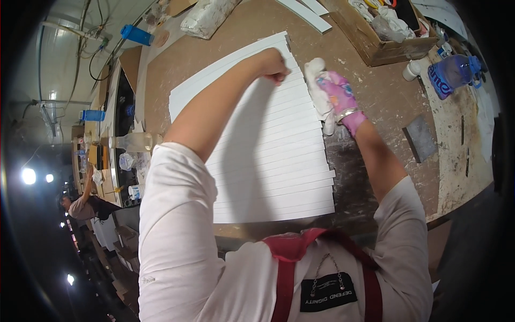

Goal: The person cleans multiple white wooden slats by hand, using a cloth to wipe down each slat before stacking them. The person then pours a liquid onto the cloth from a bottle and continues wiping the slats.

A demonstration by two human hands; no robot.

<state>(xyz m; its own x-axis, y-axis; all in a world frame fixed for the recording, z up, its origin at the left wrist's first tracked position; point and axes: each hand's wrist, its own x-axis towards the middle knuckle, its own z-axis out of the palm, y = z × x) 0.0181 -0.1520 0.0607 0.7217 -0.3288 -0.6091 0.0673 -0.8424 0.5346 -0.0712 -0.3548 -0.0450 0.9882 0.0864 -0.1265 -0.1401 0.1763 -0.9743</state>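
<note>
Apron straps (285,290) in red lie closest, below both hands, and past them the white strips (300,155) spread on the worktable (161,64), filling the space under the left forearm and reaching to just left of the right hand (337,94). They lie flat, edge to edge, from well nearer than the hands to a little beyond them, so the laying-out looks largely done; what seems left is evening up the ends, since those on the right-hand side are staggered and one near strip juts out. Whether the surface has been wiped, I cannot tell. The right hand, in a pink patterned glove (343,100), is closed on a bunched white cloth (316,88) beside those ends. The left hand (272,65), bare with fingers curled in, is at the strips' far right part; whether it pinches one is hidden. Rightward of the gloved hand, slightly nearer, sits a grey block (421,138); further right stands a blue-tinted bottle (452,76). Beyond that hand is a cardboard box (394,52) of odds and ends, while beyond the left one lie two loose white pieces (308,16) and a wrapped bundle (208,19).
</note>
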